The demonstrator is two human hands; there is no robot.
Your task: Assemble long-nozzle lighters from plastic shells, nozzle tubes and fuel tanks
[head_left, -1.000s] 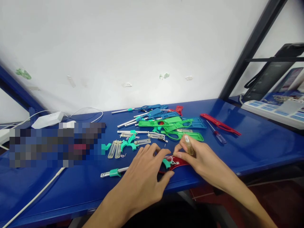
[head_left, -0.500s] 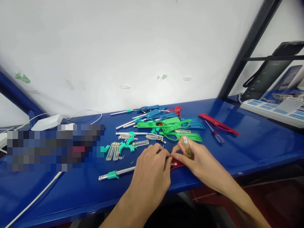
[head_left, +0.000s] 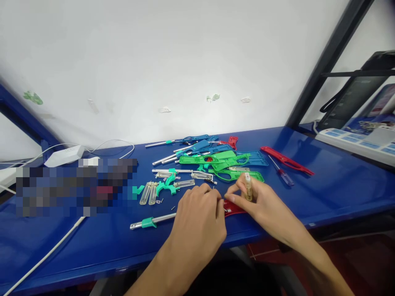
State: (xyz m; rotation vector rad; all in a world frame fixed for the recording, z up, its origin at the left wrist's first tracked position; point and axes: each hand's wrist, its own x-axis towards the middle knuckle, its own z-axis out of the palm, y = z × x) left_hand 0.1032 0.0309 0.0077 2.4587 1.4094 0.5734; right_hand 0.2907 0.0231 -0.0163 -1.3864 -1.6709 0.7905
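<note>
My left hand [head_left: 200, 218] is curled palm down over a partly assembled stick lighter; its fingertips are hidden. From under that hand a metal lighter tube [head_left: 165, 217] with a green trigger [head_left: 148, 222] sticks out to the left. On the other side, a red lighter shell [head_left: 236, 208] shows between my hands, with a small metal part on it. My right hand [head_left: 261, 201] is closed around a clear yellowish fuel tank [head_left: 248, 190], held upright with its white top up. Its thumb and index fingertip meet above the red shell; any small part between them cannot be made out.
Beyond my hands lie green lighter shells [head_left: 225, 161], blue shells [head_left: 200, 146], loose fuel tanks [head_left: 148, 193] and green triggers [head_left: 166, 186]. A screwdriver [head_left: 285, 176] and another red shell [head_left: 286, 160] lie right. A power strip [head_left: 358, 144] sits at far right, white cable [head_left: 52, 250] at left.
My right thumb and fingertip have drawn slightly away from my left hand, and more of the red shell shows between them. The whole view has shifted a little.
</note>
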